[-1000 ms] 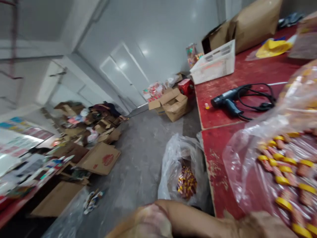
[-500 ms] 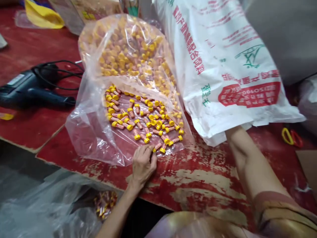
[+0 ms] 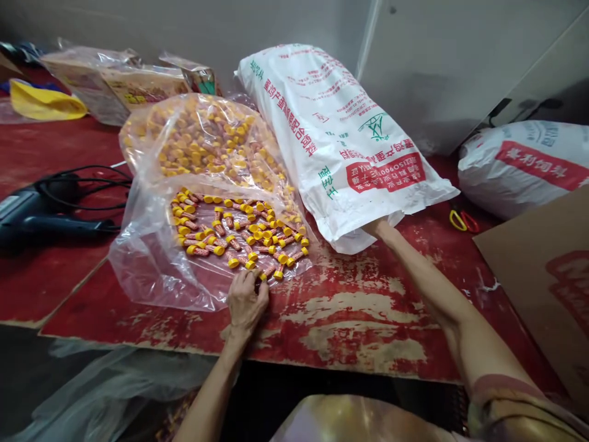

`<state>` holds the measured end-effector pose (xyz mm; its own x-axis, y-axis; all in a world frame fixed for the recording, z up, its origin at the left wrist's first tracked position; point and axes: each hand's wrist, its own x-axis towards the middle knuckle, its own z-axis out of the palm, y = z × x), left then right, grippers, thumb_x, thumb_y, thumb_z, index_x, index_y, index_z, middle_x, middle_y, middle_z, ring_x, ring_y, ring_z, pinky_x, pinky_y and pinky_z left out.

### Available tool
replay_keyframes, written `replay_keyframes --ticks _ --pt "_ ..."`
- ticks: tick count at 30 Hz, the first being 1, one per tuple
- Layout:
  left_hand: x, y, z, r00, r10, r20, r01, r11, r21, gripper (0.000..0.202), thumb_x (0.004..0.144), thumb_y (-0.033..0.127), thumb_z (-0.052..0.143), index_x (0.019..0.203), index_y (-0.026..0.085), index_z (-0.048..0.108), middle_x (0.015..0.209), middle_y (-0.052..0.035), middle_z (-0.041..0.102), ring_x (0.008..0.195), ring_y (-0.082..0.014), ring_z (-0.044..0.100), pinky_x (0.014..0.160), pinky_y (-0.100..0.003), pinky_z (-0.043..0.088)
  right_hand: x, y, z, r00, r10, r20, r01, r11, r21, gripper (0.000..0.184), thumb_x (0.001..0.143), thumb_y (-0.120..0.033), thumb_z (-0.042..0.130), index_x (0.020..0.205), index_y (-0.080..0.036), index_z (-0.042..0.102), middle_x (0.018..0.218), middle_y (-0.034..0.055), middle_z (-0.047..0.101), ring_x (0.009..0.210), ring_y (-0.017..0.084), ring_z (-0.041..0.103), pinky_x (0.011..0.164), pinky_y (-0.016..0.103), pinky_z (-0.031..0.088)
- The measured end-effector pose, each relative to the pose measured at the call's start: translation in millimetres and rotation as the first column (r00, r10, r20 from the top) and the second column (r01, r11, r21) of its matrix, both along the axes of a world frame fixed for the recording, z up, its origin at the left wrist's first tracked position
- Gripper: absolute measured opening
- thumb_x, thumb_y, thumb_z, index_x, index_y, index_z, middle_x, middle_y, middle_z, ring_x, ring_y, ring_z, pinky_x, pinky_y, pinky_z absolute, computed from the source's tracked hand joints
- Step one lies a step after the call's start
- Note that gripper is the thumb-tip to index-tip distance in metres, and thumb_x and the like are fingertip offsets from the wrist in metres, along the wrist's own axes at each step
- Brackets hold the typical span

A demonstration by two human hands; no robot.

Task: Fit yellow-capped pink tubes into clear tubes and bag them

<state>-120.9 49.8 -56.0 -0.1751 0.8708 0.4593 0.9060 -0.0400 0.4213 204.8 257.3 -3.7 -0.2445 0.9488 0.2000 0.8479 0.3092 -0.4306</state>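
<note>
A clear plastic bag (image 3: 151, 276) lies on its side, filled with small tubes with yellow caps; several have spilled toward its mouth. At the bag's near edge, my left hand (image 3: 246, 301) rests with fingers curled down, right beside a yellow-capped tube (image 3: 263, 276). Whether its fingertips grip that tube or the plastic is hidden. My right wrist (image 3: 380, 229) goes into the open end of a white woven sack (image 3: 340, 141) with red and green print. The sack covers the fingers of that hand.
A dark heat gun (image 3: 59, 215) with a coiled cord lies on the left of the worn red table (image 3: 331, 294). Scissors (image 3: 464, 221), a second sack (image 3: 529, 159) and a cardboard box (image 3: 543, 276) are on the right. Packaged boxes (image 3: 142, 86) stand behind the bag.
My view has shifted upward and to the right, showing more of the wall, second sack and cardboard box. My left hand stays at the bag's edge; my right hand remains inside the sack.
</note>
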Motion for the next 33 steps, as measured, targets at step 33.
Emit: replay_keyframes --ticks 33 --pt "101.5 -66.7 42.7 0.163 -0.055 0.985 0.220 0.975 0.019 0.028 0.069 0.030 0.071 0.091 0.018 0.060 0.082 -0.0010 0.062 0.073 -0.0113 0.060 0.066 -0.022 0.050 -24.1 -225.8 11.8 0.890 0.282 -0.359 -0.364 0.913 -0.185 0.030 0.089 -0.035 0.049 0.116 -0.023 0.057 0.099 0.0069 0.061 0.087 0.018 0.057 0.075 0.030 0.047"
